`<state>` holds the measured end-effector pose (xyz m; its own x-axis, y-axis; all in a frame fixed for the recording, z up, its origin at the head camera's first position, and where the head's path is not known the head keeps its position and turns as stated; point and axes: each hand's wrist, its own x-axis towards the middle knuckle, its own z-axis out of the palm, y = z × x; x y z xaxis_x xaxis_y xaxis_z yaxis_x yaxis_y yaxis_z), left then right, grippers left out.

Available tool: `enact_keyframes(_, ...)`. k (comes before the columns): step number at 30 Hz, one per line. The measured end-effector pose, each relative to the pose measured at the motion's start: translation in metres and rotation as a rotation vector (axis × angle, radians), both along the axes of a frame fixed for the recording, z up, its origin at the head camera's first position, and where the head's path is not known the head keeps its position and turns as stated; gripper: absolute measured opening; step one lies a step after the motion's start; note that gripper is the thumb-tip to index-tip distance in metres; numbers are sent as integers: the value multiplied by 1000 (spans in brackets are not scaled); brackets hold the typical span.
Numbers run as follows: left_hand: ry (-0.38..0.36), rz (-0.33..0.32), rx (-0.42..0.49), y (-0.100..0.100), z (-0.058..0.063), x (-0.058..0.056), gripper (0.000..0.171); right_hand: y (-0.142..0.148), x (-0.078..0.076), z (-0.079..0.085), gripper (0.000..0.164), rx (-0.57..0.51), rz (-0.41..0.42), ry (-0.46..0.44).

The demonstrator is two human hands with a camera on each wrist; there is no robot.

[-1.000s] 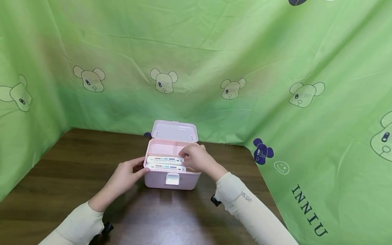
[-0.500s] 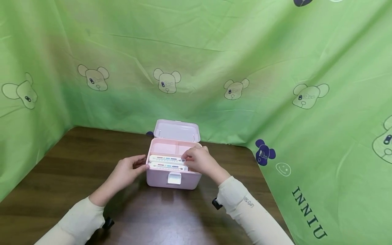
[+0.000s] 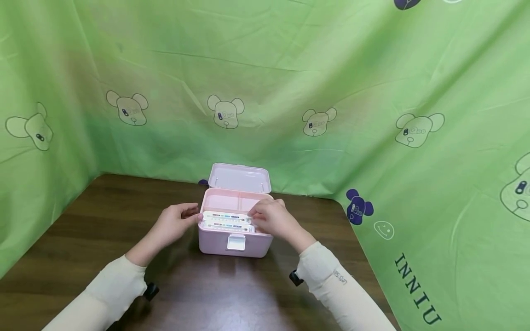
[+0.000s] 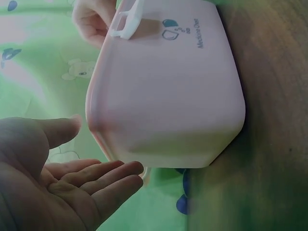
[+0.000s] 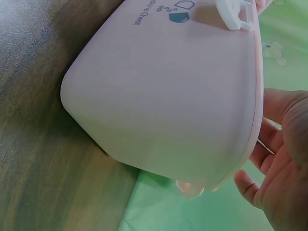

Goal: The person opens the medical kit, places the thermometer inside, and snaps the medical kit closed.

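A pink medicine chest (image 3: 213, 244) stands on the table with its lid (image 3: 239, 178) tipped back. Two long white strips with printed scales and coloured labels lie side by side in its front part: a rear strip (image 3: 223, 217) and a front strip (image 3: 227, 227). My right hand (image 3: 274, 219) reaches over the right rim and pinches the right end of the rear strip; its fingertips are partly hidden. At the left rim my left hand (image 3: 171, 226) holds its thumb by the strips' left ends. Its fingers (image 4: 110, 185) lie nearly straight beside the chest wall in the left wrist view.
A pink divided tray (image 3: 221, 201) fills the back part of the chest. The white latch (image 3: 236, 242) hangs on its front. A dark wooden table (image 3: 198, 294) lies beneath, and a green printed cloth (image 3: 265, 55) hangs behind and at both sides.
The rear strip has shifted slightly toward the front one and shows more of its face. My left hand has risen a little at the rim. The right hand stays at the strips' right end.
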<state>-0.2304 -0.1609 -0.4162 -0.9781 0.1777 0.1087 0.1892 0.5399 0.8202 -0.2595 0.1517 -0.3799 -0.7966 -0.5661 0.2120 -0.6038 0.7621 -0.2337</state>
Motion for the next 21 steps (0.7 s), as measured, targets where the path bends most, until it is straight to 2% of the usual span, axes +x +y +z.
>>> enact_keyframes(6,-21,21,-14,-2,0,-10,58,9,-1,-1,9,-80,-11,-4)
enact_keyframes(14,14,129,182,-1,-4,-26,49,27,-7,-1,14,-224,-61,15)
enact_keyframes(21,-8,113,196,-2,-2,-43,49,41,-20,-5,21,-298,-193,-20)
